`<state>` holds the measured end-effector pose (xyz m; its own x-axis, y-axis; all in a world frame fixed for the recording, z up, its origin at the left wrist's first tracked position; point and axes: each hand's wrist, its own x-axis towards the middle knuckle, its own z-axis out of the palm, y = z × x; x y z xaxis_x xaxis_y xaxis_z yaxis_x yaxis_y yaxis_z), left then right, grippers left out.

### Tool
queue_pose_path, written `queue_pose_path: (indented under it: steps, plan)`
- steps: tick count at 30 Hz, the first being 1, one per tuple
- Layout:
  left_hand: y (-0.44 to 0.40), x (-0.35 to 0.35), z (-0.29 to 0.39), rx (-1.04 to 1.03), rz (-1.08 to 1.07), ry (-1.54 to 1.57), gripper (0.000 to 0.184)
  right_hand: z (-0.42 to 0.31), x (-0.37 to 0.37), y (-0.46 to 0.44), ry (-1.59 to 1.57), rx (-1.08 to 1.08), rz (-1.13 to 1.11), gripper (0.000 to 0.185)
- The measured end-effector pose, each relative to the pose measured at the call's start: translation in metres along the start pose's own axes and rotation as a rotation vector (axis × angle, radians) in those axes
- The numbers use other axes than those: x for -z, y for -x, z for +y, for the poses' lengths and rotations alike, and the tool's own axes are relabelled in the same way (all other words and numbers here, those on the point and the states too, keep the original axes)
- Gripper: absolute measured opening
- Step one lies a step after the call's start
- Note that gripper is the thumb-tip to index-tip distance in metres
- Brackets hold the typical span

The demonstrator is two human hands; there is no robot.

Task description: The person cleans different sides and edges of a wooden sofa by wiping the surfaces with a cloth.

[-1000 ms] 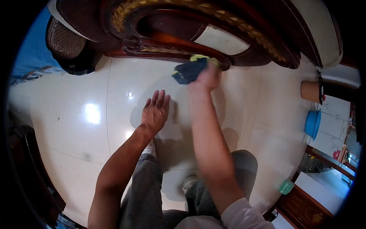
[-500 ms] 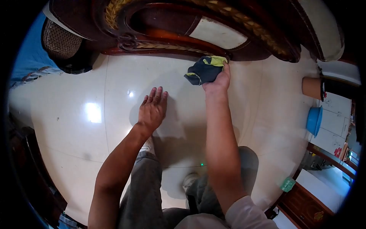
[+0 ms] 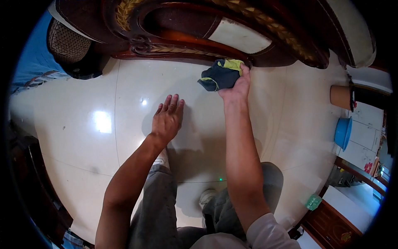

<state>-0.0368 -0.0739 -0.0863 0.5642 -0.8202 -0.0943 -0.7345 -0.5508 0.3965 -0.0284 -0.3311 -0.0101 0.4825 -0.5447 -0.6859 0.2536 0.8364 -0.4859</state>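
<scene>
My right hand (image 3: 237, 85) grips a crumpled dark grey cloth (image 3: 222, 76) with yellow-green parts, close to the lower edge of a dark wooden sofa (image 3: 178, 52) with carved gold trim. The thumb side shows at the cloth's right, while the other fingers are hidden behind or under it. Lower and to the left, my left hand (image 3: 168, 118) has its fingers stretched out, back of the hand up, over the glossy cream tiled floor (image 3: 141, 83). Nothing is in it. Whether its fingertips touch the floor I cannot tell.
A blue cloth (image 3: 35, 50) and a brown woven item (image 3: 68, 41) are at the upper left. To the right are a brown pot (image 3: 340, 96), a blue basin (image 3: 343, 133), white cabinets (image 3: 365, 133) and a green translucent item (image 3: 313, 202). Dark furniture (image 3: 37, 178) borders the left.
The cloth in my right hand has shifted very slightly left and up. My left hand keeps almost the same place and shape. The whole view has shifted a little.
</scene>
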Motion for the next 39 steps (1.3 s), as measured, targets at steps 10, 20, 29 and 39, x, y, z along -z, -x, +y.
queue_pose_path:
  steps: [10, 20, 29, 39]
  plan:
    - [-0.002, -0.007, 0.002, 0.018, 0.015, -0.002, 0.065, 0.010, -0.011, -0.003, -0.088, -0.091, -0.121, 0.033]
    - [-0.001, -0.004, -0.001, 0.019, -0.077, -0.016, 0.058, 0.078, -0.047, 0.003, -0.049, 0.229, 0.051, 0.027]
    - [-0.003, 0.017, -0.003, 0.172, -0.283, 0.309, 0.058, 0.147, -0.107, 0.043, 0.126, 0.398, 0.125, 0.044]
    - [0.014, -0.012, -0.008, 0.025, -0.056, 0.029, 0.060, 0.202, -0.134, 0.053, 0.284, 0.294, -0.016, 0.042]
